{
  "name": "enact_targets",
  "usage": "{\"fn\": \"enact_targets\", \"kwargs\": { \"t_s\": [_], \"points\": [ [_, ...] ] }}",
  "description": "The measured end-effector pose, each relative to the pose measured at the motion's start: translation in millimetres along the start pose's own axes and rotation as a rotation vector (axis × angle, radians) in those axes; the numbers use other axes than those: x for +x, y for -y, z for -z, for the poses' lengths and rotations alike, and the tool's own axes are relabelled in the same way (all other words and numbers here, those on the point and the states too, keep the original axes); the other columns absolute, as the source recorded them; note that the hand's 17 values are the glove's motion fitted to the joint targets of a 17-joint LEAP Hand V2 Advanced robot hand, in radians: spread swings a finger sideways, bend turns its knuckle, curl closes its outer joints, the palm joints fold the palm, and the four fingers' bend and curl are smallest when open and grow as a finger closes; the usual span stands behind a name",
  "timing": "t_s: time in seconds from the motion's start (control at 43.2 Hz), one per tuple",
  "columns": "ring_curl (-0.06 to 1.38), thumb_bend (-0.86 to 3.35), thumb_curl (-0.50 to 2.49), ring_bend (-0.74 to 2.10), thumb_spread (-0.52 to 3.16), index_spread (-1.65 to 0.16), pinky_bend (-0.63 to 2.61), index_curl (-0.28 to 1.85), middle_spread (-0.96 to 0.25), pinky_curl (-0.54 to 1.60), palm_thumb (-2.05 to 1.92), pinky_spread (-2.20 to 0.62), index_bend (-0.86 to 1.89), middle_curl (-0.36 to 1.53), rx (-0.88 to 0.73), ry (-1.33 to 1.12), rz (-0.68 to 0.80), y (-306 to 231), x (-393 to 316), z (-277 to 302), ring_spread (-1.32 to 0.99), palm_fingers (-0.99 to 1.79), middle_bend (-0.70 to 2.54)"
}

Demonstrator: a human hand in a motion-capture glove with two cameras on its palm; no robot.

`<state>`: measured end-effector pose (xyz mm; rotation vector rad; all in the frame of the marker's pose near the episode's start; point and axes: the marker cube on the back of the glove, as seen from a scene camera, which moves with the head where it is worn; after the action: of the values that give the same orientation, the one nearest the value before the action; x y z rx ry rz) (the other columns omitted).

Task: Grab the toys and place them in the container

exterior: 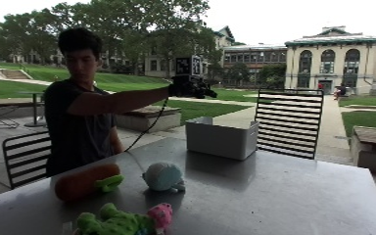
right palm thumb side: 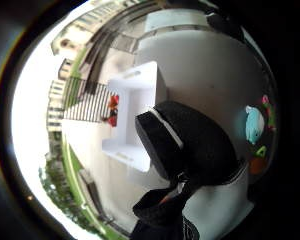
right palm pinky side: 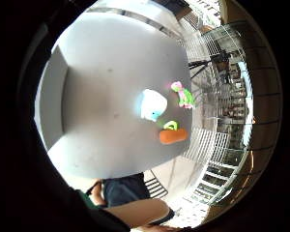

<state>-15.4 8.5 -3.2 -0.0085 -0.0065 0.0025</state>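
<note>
- Outside view: a person sits at a grey table (exterior: 292, 196) with the gloved right hand (exterior: 189, 88) raised high, well above the table and close to over the white container (exterior: 221, 138), touching nothing on the table.
- Same view: the container stands upright on the far side of the table, in front of a slatted chair (exterior: 290, 122). What it holds cannot be seen from here.
- Same view: three toys lie on the near part of the table, well apart from the container: an orange carrot toy (exterior: 83, 181) with green leaves, a pale blue round plush (exterior: 164, 176) just beside it, and a green and pink plush (exterior: 123, 221) nearest the camera.
- Thumb side palm view: it alone looks down into the container (right palm thumb side: 135, 107), where a small red object (right palm thumb side: 112, 106) shows at its far side; whether it lies inside or beyond cannot be told. The gloved fingers (right palm thumb side: 190, 145) fill the centre, curled with nothing seen between them.
- Little finger side palm view: the tabletop (right palm pinky side: 111, 87) from above, with the blue plush (right palm pinky side: 152, 105), the carrot toy (right palm pinky side: 173, 135) and the green and pink plush (right palm pinky side: 183, 95) grouped near one edge; the container is out of this view.
- Grip: the glove's fingers are bent inward, holding nothing that shows; all three toys rest on the table.
</note>
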Motion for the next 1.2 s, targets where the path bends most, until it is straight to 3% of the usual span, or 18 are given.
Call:
{"fn": "enact_targets", "kwargs": {
  "t_s": [0.208,0.463,0.811,1.204],
  "points": [
    [0.04,-0.03,0.03,0.16,0.92,-0.18,0.41,0.14,-0.07,0.16,-0.05,-0.07,0.22,0.12,0.006,0.020,0.009,-1.1,4.4,1.0,-0.18,0.14,0.28],
    [0.08,-0.04,0.07,0.22,1.16,-0.24,0.40,0.22,-0.09,0.20,-0.07,-0.06,0.23,0.18,0.036,0.005,0.049,-25.2,12.4,4.7,-0.23,0.17,0.28],
    [0.13,-0.11,0.10,0.28,1.01,-0.25,0.30,0.30,-0.11,0.22,-0.16,-0.03,0.25,0.25,0.037,-0.050,0.072,-80.5,112.2,5.9,-0.27,0.24,0.32],
    [0.15,-0.14,0.11,0.20,0.81,-0.25,0.20,0.38,-0.12,0.24,-0.21,0.03,0.32,0.31,0.042,-0.044,-0.070,-142.3,299.7,-81.5,-0.29,0.21,0.36]
  ]
}}
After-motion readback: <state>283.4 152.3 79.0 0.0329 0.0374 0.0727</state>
